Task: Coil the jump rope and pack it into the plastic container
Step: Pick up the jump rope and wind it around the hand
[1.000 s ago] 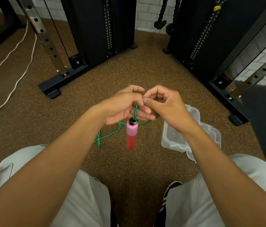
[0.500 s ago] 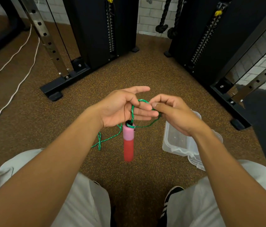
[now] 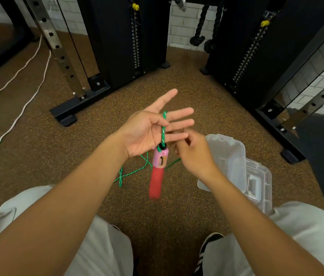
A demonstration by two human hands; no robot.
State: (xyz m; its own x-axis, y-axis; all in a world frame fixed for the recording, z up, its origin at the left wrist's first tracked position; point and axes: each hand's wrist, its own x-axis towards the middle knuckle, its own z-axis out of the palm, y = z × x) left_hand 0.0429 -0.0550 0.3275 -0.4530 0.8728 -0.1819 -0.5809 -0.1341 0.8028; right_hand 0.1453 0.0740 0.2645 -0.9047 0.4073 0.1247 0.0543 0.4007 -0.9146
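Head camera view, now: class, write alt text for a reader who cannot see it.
A left hand, fingers spread, has green rope draped over it, a pink-and-red handle dangling below. The right hand works beside it, above a clear plastic container on brown floor.

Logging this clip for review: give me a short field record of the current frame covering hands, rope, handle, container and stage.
left hand: palm up, fingers straight and spread
green braided jump rope: draped over the left hand's fingers, the rest trailing to the brown speckled floor
pink and red rope handle: hanging below the left hand
right hand: blurred, fingers curled beside the rope; grip unclear
clear plastic container: open on the floor, no rope inside
stage: coiling just begun
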